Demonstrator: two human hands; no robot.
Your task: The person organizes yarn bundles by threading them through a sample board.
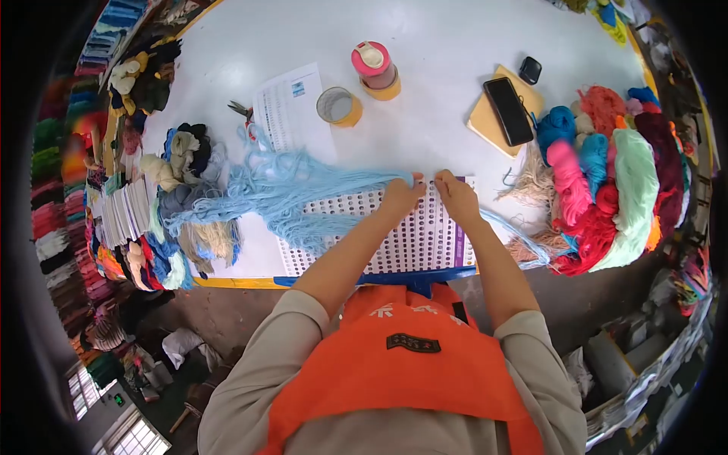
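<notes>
My left hand (400, 195) and my right hand (455, 195) meet over the top edge of a white card (409, 243) punched with rows of small holes. Both pinch strands of light blue yarn (292, 193). The yarn spreads in a loose bundle to the left of my left hand. One blue strand (516, 235) trails from my right hand toward the lower right. The card lies at the near edge of the white table (447, 114).
Piles of coloured yarn sit at the right (618, 182) and at the left (178, 197). Farther back lie a printed sheet (292, 114), scissors (243, 110), a tape roll (339, 105), a pink-lidded bottle (374, 67), and a phone (509, 111) on a tan notebook.
</notes>
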